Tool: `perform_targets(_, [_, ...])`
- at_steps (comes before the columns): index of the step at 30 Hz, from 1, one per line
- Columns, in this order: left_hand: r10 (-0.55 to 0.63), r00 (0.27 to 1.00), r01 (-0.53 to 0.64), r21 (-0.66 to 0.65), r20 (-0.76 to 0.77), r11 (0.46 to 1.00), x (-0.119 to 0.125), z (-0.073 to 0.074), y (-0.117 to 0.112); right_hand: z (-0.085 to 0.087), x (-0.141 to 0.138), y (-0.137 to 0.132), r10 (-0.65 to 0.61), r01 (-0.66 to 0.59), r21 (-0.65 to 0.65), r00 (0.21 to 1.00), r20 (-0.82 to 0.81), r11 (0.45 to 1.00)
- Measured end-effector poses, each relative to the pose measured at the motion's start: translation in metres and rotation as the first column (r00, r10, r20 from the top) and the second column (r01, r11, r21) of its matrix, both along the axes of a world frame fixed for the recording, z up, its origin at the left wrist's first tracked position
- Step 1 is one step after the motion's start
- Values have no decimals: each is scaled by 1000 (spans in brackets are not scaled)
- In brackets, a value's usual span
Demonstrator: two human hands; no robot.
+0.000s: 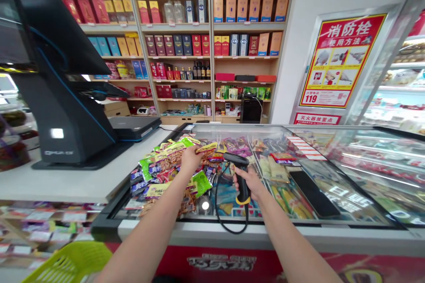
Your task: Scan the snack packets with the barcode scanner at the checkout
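Closest to us come two bare forearms, both cut off by the lower edge — and they cover part of the freezer's front rim. That freezer is the big one here, running out of view on the right, its contents blurred under reflections on the glass. Behind it stands the wall of shelves, bottom partly hidden by the freezer, the small box labels too fine to read. Over on the left looms the dark checkout terminal, cropped by the edge and blocking the left end of the shelving; it stands on the white counter. Below, a lime-green basket, only partly in frame, the left forearm across its side.

On the glass, a heap of snack packets, overlapping so the lower ones are buried, the left forearm crossing it. To the right, a dark phone lies flat. Between them, the right hand is wrapped round the handle of a scanner, its looping cable partly lost among the packets. And the left hand pinches a yellow packet above the heap's far side — fingertips hard to make out.
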State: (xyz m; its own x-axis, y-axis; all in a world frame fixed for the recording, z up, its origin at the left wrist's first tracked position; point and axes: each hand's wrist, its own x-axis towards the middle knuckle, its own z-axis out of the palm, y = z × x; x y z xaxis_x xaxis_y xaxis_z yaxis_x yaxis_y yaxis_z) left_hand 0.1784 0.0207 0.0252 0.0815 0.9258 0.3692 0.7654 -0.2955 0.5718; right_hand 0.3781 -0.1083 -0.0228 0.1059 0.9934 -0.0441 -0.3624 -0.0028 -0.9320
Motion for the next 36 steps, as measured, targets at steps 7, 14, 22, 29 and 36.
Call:
perform_targets(7, [36,907,-72,70,419,995,30,-11,14,21,-6,-8,-7,3,25,990,141,1000])
perform_targets(14, [120,927,-141,35,356,989,38,-21,4,28,-3,-5,20,-23,14,973,228,1000])
perform_targets(22, [135,938,-161,56,319,985,37,-20,4,23,-5,-1,44,-33,-38,943,330,999])
perform_targets(29, [153,948,-177,65,279,982,38,-19,1,19,-2,-1,22,-14,-31,961,275,999])
perform_targets(36, [133,963,-154,71,235,986,47,-14,-5,17,5,-4,-19,19,2,981,194,1000])
